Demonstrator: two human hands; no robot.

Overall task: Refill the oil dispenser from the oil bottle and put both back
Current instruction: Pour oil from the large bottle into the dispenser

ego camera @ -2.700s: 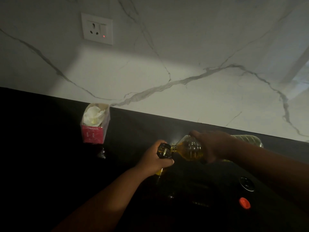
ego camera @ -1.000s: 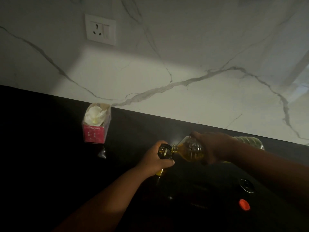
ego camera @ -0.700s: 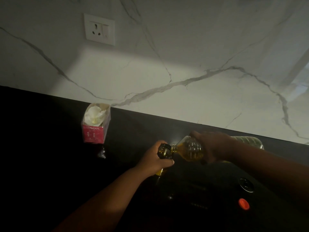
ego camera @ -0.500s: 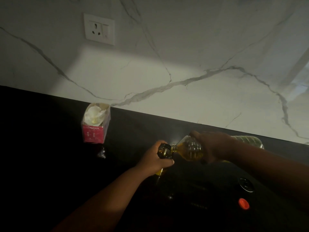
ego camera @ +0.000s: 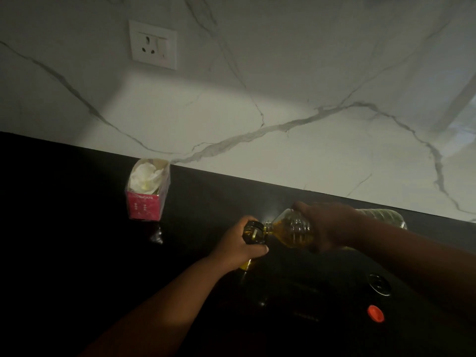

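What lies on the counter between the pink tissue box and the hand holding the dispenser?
In the head view, mostly bare dark counter separates the pink tissue box from the left hand; one small dark object, too dim to identify, sits below the box.

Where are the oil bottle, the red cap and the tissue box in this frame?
oil bottle (ego camera: 292,231): head view, on the oil-filled shoulder near its neck.
red cap (ego camera: 375,313): head view, on the cap's top, lying on the dark counter.
tissue box (ego camera: 144,206): head view, on its pink front face.
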